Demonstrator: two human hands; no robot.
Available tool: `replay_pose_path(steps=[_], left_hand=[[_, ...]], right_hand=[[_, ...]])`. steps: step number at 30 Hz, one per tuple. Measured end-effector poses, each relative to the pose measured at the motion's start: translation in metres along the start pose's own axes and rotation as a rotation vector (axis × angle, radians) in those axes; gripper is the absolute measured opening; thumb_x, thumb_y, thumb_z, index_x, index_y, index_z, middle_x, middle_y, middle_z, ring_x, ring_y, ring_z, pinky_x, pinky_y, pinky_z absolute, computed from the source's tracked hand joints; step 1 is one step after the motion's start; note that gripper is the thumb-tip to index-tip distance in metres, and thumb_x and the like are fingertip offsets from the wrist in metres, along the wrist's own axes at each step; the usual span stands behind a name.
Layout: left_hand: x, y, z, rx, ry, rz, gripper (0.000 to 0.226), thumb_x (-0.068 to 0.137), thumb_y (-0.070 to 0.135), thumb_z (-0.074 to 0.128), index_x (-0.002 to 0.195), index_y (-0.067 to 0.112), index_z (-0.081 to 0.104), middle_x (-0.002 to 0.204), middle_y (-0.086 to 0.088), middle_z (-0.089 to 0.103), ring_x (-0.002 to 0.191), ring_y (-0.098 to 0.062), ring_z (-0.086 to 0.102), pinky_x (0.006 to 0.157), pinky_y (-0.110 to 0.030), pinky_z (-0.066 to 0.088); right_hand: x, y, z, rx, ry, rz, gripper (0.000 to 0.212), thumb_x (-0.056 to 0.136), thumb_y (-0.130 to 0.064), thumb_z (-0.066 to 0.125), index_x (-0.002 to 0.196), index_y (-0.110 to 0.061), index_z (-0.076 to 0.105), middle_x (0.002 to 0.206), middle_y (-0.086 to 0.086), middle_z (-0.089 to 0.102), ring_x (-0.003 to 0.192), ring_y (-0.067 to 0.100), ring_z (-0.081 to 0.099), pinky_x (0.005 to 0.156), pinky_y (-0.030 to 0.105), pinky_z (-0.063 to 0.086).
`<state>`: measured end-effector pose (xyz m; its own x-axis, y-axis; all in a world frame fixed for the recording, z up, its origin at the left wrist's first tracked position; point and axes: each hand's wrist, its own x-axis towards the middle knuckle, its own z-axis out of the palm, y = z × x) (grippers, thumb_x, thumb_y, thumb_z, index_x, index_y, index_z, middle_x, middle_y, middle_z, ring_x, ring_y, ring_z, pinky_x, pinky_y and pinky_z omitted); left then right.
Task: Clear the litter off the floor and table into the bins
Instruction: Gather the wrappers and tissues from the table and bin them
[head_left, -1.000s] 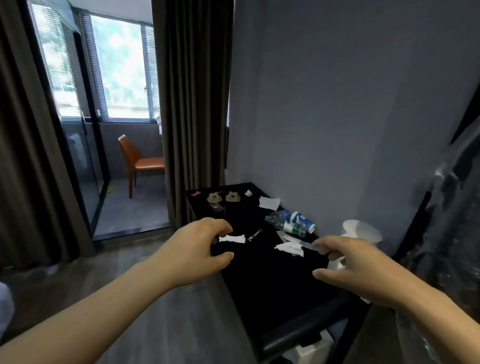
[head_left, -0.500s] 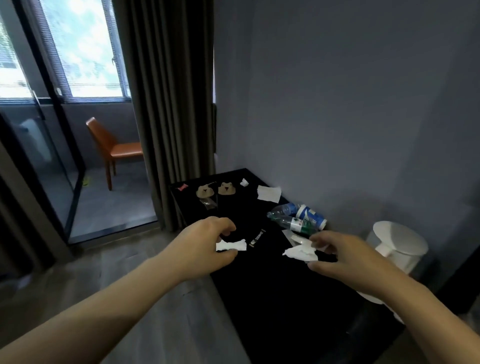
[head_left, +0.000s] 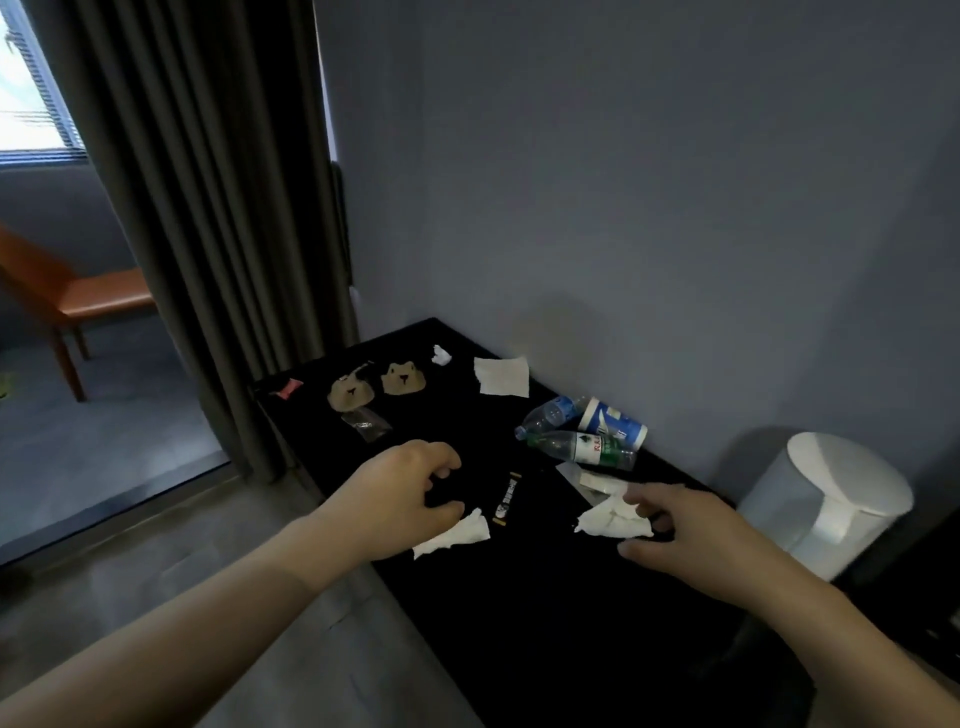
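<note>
While both hands hover over the litter, neither holds anything. The left hand (head_left: 410, 499) has loosely curled fingers above a crumpled tissue (head_left: 457, 532), thumb just beside it. The right hand (head_left: 691, 535) has fingers spread wide at a second crumpled tissue (head_left: 613, 519); contact cannot be confirmed. Both tissues lie on the black table (head_left: 545, 623).

Judged progress: early. Remaining on the table:
- black sachet (head_left: 506, 499)
- two bottles (head_left: 582, 447)
- wipes canister (head_left: 613, 421)
- flat napkin (head_left: 501, 376)
- small wad (head_left: 441, 355)
- two bear-shaped pieces (head_left: 403, 378)
- red wrapper (head_left: 287, 387)
- clear wrapper (head_left: 366, 423)

The white bin (head_left: 810, 499) stands beside the table's right end.
</note>
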<state>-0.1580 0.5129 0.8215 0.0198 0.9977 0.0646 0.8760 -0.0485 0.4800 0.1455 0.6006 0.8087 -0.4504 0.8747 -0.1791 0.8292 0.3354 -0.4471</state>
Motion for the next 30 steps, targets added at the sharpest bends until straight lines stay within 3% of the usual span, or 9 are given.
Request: replay_pose_path(steps=[10, 15, 22, 30], left_hand=[[0.082, -0.079, 0.029, -0.057, -0.196, 0.016, 0.045, 0.083, 0.039, 0.066, 0.125, 0.028, 0.054, 0.113, 0.011, 0.057, 0.098, -0.003, 0.056, 0.081, -0.017, 0.050], [0.119, -0.115, 0.057, -0.039, -0.265, -0.022, 0.047, 0.083, 0.039, 0.067, 0.127, 0.027, 0.053, 0.117, 0.011, 0.057, 0.099, -0.003, 0.056, 0.080, -0.015, 0.047], [0.168, -0.139, 0.111, 0.013, -0.445, -0.113, 0.048, 0.084, 0.036, 0.067, 0.128, 0.021, 0.054, 0.121, 0.004, 0.057, 0.105, -0.008, 0.056, 0.086, -0.019, 0.048], [0.203, -0.180, 0.152, 0.094, -0.576, -0.182, 0.044, 0.082, 0.037, 0.068, 0.120, 0.018, 0.058, 0.114, 0.001, 0.058, 0.099, -0.012, 0.058, 0.087, -0.027, 0.051]], right_hand=[[0.055, -0.004, 0.038, 0.060, -0.032, 0.215, 0.060, 0.078, -0.046, 0.072, 0.131, -0.031, 0.050, 0.120, -0.010, 0.058, 0.101, 0.004, 0.055, 0.077, 0.015, 0.041], [0.105, 0.013, 0.052, 0.083, -0.059, 0.286, 0.058, 0.078, -0.043, 0.074, 0.130, -0.028, 0.052, 0.122, -0.007, 0.058, 0.103, 0.009, 0.057, 0.085, 0.021, 0.046], [0.169, 0.044, 0.070, 0.185, -0.069, 0.330, 0.052, 0.075, -0.038, 0.076, 0.123, -0.029, 0.057, 0.108, -0.009, 0.058, 0.096, 0.006, 0.056, 0.079, 0.021, 0.044], [0.197, 0.066, 0.092, 0.165, -0.164, 0.411, 0.056, 0.078, -0.037, 0.075, 0.129, -0.024, 0.055, 0.118, -0.004, 0.061, 0.099, 0.010, 0.057, 0.081, 0.023, 0.042]])
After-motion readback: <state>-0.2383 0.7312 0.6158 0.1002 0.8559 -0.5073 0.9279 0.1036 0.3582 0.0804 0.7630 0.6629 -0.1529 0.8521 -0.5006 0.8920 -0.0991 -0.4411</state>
